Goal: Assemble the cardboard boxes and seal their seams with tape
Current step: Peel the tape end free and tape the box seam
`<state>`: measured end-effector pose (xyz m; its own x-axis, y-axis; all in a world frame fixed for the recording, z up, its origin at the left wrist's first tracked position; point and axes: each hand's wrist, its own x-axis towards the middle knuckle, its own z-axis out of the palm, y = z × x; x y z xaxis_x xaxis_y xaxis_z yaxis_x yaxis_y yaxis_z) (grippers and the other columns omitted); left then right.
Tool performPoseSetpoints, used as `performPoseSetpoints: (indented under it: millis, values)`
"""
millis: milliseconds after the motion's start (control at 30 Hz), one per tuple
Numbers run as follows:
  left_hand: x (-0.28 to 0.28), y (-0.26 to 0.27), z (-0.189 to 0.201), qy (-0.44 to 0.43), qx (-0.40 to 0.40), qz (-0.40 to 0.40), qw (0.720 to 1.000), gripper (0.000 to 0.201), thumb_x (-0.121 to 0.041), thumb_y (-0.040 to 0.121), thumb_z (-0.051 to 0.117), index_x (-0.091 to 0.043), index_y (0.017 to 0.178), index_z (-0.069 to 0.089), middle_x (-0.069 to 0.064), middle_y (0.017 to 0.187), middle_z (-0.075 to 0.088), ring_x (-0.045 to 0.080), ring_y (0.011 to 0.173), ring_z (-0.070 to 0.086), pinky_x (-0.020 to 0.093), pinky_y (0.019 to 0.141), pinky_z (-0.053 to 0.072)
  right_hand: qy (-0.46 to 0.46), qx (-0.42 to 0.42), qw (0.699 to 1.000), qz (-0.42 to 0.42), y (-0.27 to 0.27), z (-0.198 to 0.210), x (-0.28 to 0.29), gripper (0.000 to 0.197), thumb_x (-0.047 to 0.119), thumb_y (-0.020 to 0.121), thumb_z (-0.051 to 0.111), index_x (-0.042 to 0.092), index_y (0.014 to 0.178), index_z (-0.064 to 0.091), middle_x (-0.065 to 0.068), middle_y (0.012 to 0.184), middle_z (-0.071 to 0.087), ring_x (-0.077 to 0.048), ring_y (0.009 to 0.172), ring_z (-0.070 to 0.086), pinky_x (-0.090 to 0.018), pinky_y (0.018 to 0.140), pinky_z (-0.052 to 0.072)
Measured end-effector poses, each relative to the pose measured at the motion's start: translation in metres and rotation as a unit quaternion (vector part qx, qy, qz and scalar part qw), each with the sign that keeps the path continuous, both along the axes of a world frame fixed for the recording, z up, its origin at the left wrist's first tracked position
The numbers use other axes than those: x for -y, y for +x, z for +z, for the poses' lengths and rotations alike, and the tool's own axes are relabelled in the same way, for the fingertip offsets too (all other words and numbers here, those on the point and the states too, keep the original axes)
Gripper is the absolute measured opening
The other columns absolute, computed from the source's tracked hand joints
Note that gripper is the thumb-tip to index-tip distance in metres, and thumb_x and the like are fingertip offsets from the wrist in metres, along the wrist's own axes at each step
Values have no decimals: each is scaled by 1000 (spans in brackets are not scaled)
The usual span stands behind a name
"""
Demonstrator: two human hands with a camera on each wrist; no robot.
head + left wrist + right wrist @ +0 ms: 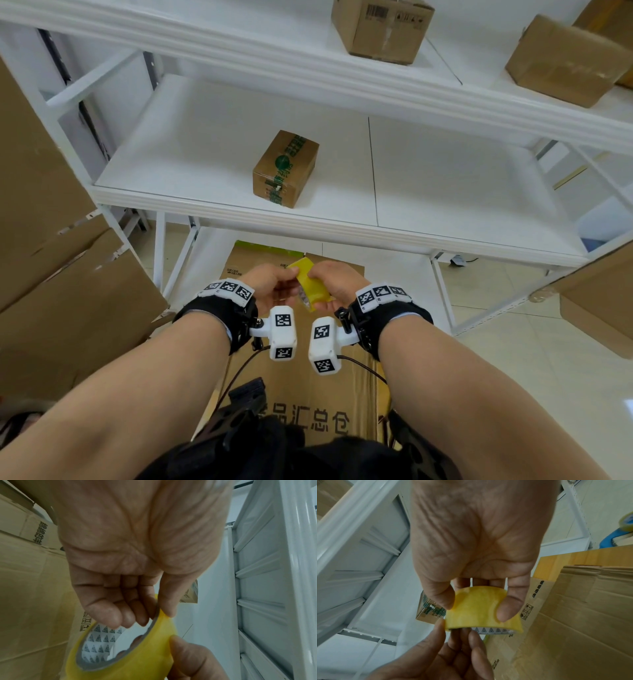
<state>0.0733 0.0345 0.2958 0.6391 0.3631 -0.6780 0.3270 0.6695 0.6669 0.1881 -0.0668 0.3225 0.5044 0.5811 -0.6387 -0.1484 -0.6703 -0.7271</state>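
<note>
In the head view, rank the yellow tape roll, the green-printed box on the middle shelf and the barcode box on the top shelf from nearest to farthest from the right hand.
1. yellow tape roll: held in the right hand, the left hand pinching its upper edge.
2. green-printed box: middle shelf, beyond the hands.
3. barcode box: top shelf, farthest.

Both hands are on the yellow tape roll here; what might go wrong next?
1. The left hand only pinches the edge of the tape roll, so a peeled end may slip back.
2. The right hand holds the roll in mid-air above the flattened cardboard; it might drop.
</note>
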Motion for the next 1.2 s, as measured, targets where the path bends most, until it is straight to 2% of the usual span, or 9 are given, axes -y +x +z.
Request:
performPoseSetpoints:
  millis: [100,267,400,500,633,767,867,1100,1200]
  values:
    - [-2,2,3,-12,-8,6,1000,18,-16,97,53,-4,85,59,8,68,58,16,58,57,24,49,52,3,-6,1000,16,0,1,-3,21,22,81,55,14,99,63,-21,107,65,-32,80,64,-38,67,54]
    - [-12,0,4,-23,-3,47,999,24,-17,98,50,-1,85,60,7,61,59,17,56,58,25,53,54,46,-12,998,48,1,2,-4,18,9,93,49,19,97,63,-14,98,60,-24,85,56,-29,63,51]
    - [-18,-5,3,-58,29,89,994,27,-24,99,49,-2,87,59,7,61,56,17,55,55,28,55,53,60,12,996,71,1,-1,-4,14,17,95,52,23,99,64,-10,104,66,-21,91,61,-30,71,56]
    - [-13,-8,10,-61,54,44,996,28,-31,93,59,-6,84,65,6,64,57,16,60,54,29,63,51,75,18,995,57,0,-2,-7,10,19,93,54,24,92,63,-8,98,68,-22,89,63,-31,69,55]
    - [-11,-4,19,4,34,9,999,15,-19,91,63,-4,93,62,7,73,57,15,63,55,25,60,54,84,34,995,42,-1,0,-13,9,19,89,54,22,83,60,-8,88,65,-23,80,61,-31,64,53]
    - [-16,-5,21,-48,50,64,996,19,-21,92,61,-2,94,63,8,71,56,17,64,56,31,68,59,109,21,992,62,-2,9,-13,13,15,88,52,19,93,64,-3,79,72,-21,79,64,-35,71,53]
    - [-18,-8,22,-76,79,80,991,22,-21,92,60,0,97,63,8,71,55,17,63,55,32,67,59,118,36,989,83,-1,13,-13,18,18,85,54,19,97,66,-3,83,76,-21,85,68,-35,72,54]
    - [-7,-5,34,20,76,10,997,12,-9,93,58,-3,83,57,9,69,56,16,62,58,26,56,58,128,61,990,13,-3,12,-10,14,19,93,54,20,81,62,-12,87,64,-21,68,61,-28,57,52]
    - [-11,-6,34,-3,68,29,997,15,-14,93,58,0,89,60,10,72,55,19,64,58,30,66,60,145,46,988,24,-2,15,-9,14,13,93,52,19,86,63,-9,83,65,-21,71,62,-29,57,51]
